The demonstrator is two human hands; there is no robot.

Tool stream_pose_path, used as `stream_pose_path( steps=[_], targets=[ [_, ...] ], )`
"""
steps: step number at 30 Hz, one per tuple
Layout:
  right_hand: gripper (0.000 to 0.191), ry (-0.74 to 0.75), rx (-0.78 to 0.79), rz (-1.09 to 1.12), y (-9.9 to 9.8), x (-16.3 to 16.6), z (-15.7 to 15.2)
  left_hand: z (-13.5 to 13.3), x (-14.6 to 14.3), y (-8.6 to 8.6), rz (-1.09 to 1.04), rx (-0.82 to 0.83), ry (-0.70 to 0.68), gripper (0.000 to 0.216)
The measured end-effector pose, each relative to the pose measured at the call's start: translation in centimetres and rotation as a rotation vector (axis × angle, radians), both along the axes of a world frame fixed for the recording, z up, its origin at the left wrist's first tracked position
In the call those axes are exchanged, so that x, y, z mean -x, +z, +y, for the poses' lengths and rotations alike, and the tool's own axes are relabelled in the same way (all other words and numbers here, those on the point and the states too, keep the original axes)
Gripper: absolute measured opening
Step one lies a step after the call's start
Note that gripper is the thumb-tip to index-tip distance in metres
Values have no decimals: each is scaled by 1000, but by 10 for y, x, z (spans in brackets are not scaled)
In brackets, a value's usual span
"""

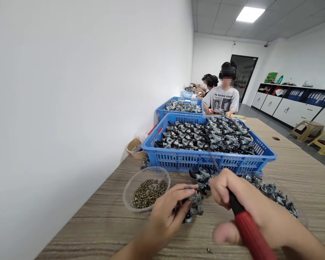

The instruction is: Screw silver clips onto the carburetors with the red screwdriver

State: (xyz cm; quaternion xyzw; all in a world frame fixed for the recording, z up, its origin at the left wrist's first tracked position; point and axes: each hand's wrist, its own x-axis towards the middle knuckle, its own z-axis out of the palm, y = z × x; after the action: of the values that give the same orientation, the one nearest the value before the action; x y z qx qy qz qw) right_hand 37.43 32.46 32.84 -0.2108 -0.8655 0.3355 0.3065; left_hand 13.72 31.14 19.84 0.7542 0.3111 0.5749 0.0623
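My left hand (166, 211) is closed around a small grey metal casting (196, 206), which looks like a carburetor body, just above the table. My right hand (242, 198) grips a screwdriver (250, 231) with a red and black handle. Its thin shaft points away from me toward the crate and is blurred; the tip is apart from the casting. Behind the casting lie more grey metal parts with black elbows (203, 175). A clear plastic bowl (128, 191) of small brass-coloured screws (150, 193) stands left of my left hand.
A blue crate (178, 164) full of metal and black assemblies (195, 135) spans the table ahead. Loose grey parts (276, 195) fill a clear container at right. One screw (209, 250) lies near the front. Another blue crate (162, 115) and a person (223, 97) are beyond.
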Motion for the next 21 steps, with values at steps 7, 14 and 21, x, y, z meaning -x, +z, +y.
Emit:
stream_pose_path(
  steps=[7,14,21],
  targets=[
    [52,23,-69,94,0,-14,24,-5,-3,0,-1,111,-113,21],
    [39,-2,85,261,-16,-24,28,-9,-6,1,-45,144,-186,19],
    [28,21,57,286,-14,-19,30,-12,-3,13,57,86,-252,16]
  ],
)
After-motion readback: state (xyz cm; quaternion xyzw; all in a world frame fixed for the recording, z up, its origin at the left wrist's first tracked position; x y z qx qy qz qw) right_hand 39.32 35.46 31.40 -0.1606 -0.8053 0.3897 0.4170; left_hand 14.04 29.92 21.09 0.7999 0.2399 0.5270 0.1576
